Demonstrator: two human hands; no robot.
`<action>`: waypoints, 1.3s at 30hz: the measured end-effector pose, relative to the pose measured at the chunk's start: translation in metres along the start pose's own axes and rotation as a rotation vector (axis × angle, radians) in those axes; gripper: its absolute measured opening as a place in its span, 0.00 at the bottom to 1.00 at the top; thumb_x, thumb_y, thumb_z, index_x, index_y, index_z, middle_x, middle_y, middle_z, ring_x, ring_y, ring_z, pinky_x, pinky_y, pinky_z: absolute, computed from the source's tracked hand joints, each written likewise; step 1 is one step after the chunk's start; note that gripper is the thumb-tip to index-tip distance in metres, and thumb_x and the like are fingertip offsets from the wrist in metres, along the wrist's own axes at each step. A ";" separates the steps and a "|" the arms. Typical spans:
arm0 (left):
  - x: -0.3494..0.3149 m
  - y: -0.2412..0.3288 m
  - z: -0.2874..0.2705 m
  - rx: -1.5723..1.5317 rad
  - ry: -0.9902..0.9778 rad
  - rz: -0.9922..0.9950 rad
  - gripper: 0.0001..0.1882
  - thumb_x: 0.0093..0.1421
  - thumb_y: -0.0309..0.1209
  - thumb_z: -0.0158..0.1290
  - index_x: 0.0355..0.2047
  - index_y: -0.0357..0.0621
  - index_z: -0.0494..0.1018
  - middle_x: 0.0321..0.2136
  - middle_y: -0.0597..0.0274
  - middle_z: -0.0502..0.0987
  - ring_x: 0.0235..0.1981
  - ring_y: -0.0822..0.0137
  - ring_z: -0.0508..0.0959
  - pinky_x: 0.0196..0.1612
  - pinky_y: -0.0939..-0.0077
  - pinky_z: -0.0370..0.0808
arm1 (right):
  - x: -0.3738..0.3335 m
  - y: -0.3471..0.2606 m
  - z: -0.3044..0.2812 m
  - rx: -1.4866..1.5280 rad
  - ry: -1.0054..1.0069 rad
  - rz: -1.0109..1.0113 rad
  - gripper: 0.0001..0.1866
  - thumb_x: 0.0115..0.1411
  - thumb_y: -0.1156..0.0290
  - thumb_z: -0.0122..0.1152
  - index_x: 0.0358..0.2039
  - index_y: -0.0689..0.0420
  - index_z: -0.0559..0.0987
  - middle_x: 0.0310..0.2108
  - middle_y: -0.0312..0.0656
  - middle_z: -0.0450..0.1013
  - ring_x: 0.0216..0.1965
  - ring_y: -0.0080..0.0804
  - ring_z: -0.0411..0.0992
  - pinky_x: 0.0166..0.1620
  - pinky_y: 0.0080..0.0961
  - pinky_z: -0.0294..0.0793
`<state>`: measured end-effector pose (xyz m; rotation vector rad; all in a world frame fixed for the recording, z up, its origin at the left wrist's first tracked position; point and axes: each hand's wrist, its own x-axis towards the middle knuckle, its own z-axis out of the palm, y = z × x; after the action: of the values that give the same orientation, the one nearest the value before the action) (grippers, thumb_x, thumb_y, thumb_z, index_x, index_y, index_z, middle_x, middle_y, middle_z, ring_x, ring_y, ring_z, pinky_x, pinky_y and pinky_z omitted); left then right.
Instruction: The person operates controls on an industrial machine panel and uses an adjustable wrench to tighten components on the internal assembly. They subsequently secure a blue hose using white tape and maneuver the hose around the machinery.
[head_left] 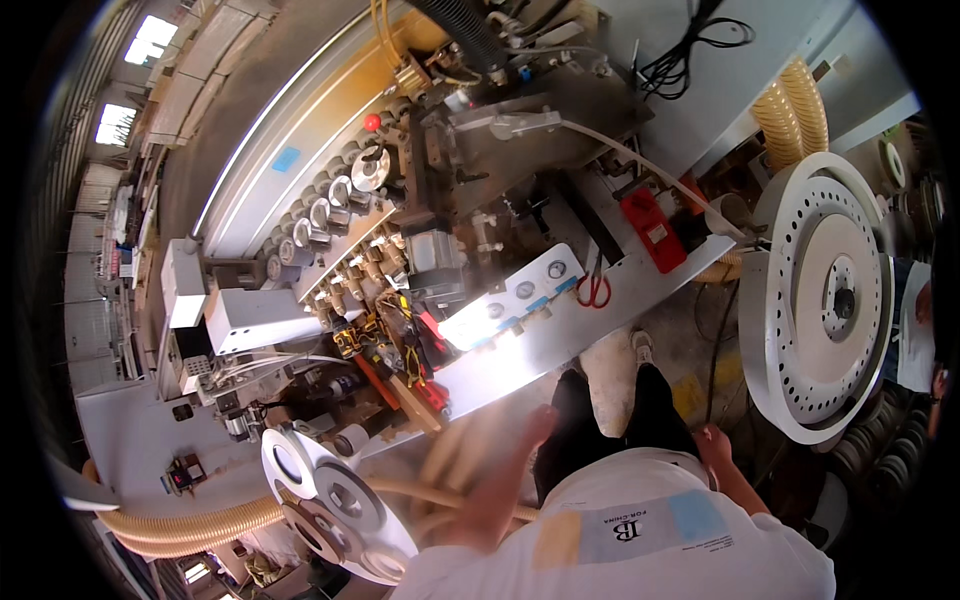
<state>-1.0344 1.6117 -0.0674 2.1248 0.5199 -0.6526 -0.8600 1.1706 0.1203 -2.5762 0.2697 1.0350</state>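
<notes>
Scissors (597, 279) on ledge (520, 365), ahead of both hands (540, 425)

You've got two small windows (151, 40) glowing almost white way off to your left, alongside a dark ribbed wall (75, 170), with long stacks of pale boards (200, 75) near them and a cluttered storage area (100, 240) running down that side. The floor (692, 335) by your feet looks grey-brown and kinda grimy, with dull yellow patches (687, 394) on it, and up to your right there's a big plain grey panel (720, 105). Light's pretty uneven tbh, your far corners are super dim.
</notes>
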 end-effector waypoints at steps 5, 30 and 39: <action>-0.090 -0.048 -0.051 0.073 -0.164 -0.160 0.18 0.75 0.41 0.46 0.50 0.47 0.81 0.45 0.46 0.85 0.48 0.42 0.84 0.53 0.47 0.79 | -0.131 0.064 0.020 -0.015 -0.294 0.256 0.15 0.69 0.57 0.59 0.46 0.50 0.87 0.43 0.55 0.84 0.50 0.57 0.82 0.51 0.50 0.81; -0.254 0.011 -0.201 -0.189 -0.514 -0.313 0.18 0.75 0.42 0.50 0.54 0.45 0.81 0.50 0.46 0.84 0.51 0.47 0.83 0.56 0.50 0.78 | -0.224 0.002 -0.016 0.163 -0.333 0.448 0.15 0.70 0.60 0.63 0.47 0.56 0.87 0.43 0.47 0.84 0.47 0.40 0.81 0.49 0.41 0.80; -0.266 0.020 -0.196 -0.208 -0.519 -0.321 0.18 0.74 0.41 0.52 0.55 0.44 0.80 0.51 0.48 0.84 0.52 0.48 0.82 0.57 0.51 0.78 | -0.225 0.004 -0.031 0.175 -0.356 0.438 0.15 0.70 0.61 0.65 0.48 0.59 0.87 0.43 0.44 0.85 0.46 0.34 0.80 0.49 0.38 0.80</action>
<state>-1.1779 1.7240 0.2096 1.6034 0.6067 -1.2294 -1.0028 1.1657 0.2970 -2.1721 0.8128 1.5184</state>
